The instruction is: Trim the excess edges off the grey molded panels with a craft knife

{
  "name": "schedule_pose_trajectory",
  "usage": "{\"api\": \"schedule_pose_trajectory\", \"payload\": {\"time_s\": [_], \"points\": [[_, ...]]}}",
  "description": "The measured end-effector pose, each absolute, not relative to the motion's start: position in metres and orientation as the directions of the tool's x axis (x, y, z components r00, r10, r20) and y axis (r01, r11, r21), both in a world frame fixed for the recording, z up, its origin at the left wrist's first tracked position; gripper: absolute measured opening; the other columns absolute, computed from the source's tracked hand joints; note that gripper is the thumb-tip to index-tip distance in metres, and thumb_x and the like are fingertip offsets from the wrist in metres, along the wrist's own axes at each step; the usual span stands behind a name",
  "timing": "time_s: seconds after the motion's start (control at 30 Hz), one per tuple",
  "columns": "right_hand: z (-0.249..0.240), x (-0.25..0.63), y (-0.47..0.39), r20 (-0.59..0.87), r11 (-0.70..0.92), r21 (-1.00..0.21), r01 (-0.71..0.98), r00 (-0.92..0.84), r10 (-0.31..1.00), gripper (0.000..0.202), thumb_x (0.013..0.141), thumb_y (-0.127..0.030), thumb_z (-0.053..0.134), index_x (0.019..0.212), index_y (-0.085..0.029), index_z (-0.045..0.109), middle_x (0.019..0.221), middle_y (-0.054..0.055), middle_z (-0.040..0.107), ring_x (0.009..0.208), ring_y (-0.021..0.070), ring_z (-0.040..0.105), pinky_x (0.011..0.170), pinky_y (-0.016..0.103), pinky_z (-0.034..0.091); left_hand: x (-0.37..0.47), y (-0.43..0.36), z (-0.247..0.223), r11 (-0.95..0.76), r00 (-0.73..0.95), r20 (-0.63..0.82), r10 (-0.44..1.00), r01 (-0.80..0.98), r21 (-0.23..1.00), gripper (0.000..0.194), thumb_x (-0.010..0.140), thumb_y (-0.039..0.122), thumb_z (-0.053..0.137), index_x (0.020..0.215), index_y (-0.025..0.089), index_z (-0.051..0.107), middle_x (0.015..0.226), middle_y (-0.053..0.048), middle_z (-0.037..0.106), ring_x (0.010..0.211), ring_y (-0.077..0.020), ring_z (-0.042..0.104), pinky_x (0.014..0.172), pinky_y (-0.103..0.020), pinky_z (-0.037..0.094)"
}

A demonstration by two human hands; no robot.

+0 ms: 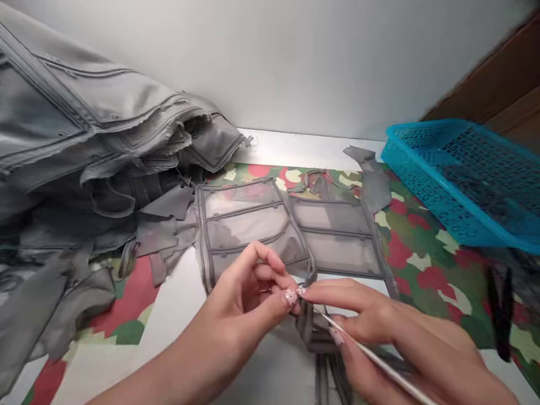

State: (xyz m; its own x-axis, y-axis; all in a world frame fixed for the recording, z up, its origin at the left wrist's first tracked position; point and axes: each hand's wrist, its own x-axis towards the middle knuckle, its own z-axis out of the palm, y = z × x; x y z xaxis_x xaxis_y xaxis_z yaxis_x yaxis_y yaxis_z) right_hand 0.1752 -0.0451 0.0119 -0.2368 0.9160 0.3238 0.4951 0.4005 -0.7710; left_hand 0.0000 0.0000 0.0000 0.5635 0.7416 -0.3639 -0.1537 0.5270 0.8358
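A grey, translucent, rubber-like moulded sheet [244, 222] with raised dark frame lines lies in front of me. My left hand [257, 304] is closed, its thumb and fingers pinched at the sheet's near right edge; the exact bit between the fingertips is mostly hidden. A slim white stick-like tool [371, 355] is held between the thumb and fingers of my right hand [388, 326]. Its thin tip points up and left toward the pinched edge. My right index fingertip meets my left thumb tip.
A heap of grey moulded sheets [105, 129] rises at the left, with loose scraps [160, 236] below it. At the right stands a blue plastic basket [447, 197]. Black scissors-like handles [500, 315] lie nearby on the patterned cloth [422, 275]. A pale wall stands behind.
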Motion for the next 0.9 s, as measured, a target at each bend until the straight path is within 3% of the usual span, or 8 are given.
{"api": "schedule_pose_trajectory", "payload": {"time_s": [0.4,0.6,0.73,0.9], "points": [[0.0094,0.1747,-0.0442,0.334,0.404,-0.744,0.532,-0.226,0.915,0.021,0.073,-0.002,0.05,0.077,-0.022,0.045,0.095,0.001,0.069,0.081,0.0148,0.069,0.074,0.016,0.055,0.0002,0.0014,-0.0054,0.479,0.582,-0.321,0.747,-0.136,0.867,0.008,0.087,0.024,0.051,0.085,0.022,0.044,0.078,0.003,0.049,0.073,-0.0086,0.041,0.068,-0.02,0.034],[0.0067,0.1758,-0.0432,0.355,0.466,-0.646,0.604,-0.302,0.884,0.019,0.075,-0.004,0.05,0.078,-0.022,0.043,0.1,0.003,0.067,0.088,0.0147,0.067,0.076,0.015,0.054,-0.0005,0.001,-0.0077,0.514,0.613,-0.303,0.729,-0.199,0.835,0.008,0.086,0.024,0.052,0.087,0.022,0.044,0.08,0.002,0.051,0.078,-0.0103,0.046,0.07,-0.023,0.035],[0.0032,0.1777,-0.0447,0.41,0.464,-0.58,0.669,-0.252,0.877,0.018,0.076,-0.004,0.049,0.08,-0.02,0.044,0.099,0.005,0.066,0.083,0.0145,0.067,0.076,0.019,0.055,-0.0025,0.0027,-0.0078,0.525,0.616,-0.275,0.738,-0.269,0.807,0.004,0.087,0.022,0.05,0.087,0.021,0.046,0.08,0.002,0.054,0.077,-0.0098,0.051,0.07,-0.021,0.037],[0.0108,0.1823,-0.0439,0.39,0.439,-0.641,0.629,-0.226,0.893,0.016,0.074,-0.005,0.051,0.076,-0.021,0.048,0.097,0.006,0.069,0.08,0.0174,0.069,0.069,0.022,0.057,-0.0026,0.0038,-0.0047,0.49,0.599,-0.257,0.758,-0.264,0.831,0.003,0.088,0.021,0.049,0.087,0.022,0.046,0.077,0.003,0.051,0.069,-0.0067,0.049,0.066,-0.018,0.038]]}}
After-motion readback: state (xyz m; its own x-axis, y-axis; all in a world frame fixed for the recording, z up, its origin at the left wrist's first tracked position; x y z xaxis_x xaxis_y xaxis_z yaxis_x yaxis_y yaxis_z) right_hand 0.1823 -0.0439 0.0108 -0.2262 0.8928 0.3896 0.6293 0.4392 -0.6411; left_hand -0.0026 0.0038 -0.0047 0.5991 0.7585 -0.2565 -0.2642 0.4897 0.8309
